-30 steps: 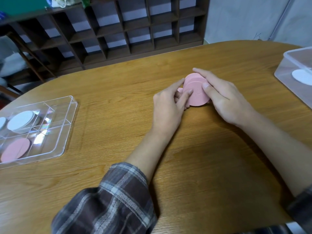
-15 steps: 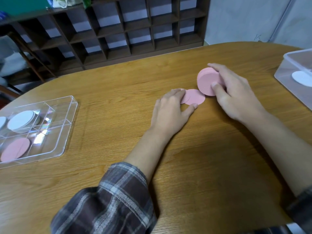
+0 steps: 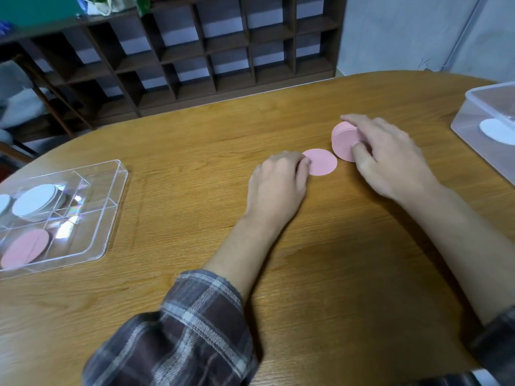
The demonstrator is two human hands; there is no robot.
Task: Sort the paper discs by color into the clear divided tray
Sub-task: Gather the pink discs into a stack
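Note:
A single pink paper disc (image 3: pixel 320 162) lies flat on the wooden table (image 3: pixel 320 260), and the curled fingertips of my left hand (image 3: pixel 278 182) pinch its left edge. My right hand (image 3: pixel 390 157) grips a tilted stack of pink discs (image 3: pixel 343 140) just right of the single disc, thumb in front and fingers over the top. The clear divided tray (image 3: pixel 111 207) sits at the far left of the table. Its compartments hold a stack of white discs (image 3: pixel 36 202), a pale disc (image 3: pixel 3 203) cut off by the frame edge, and pink discs (image 3: pixel 25 247).
A clear plastic bin (image 3: pixel 473 112) holding a white disc (image 3: pixel 498 131) stands at the right edge of the table. Behind the table runs a dark wooden cubby shelf (image 3: pixel 195 57). A chair frame (image 3: pixel 41 96) stands at the far left.
My right hand has lifted the pink stack up and to the right, away from my left hand. One pink disc stayed on the table under my left fingers, now more exposed.

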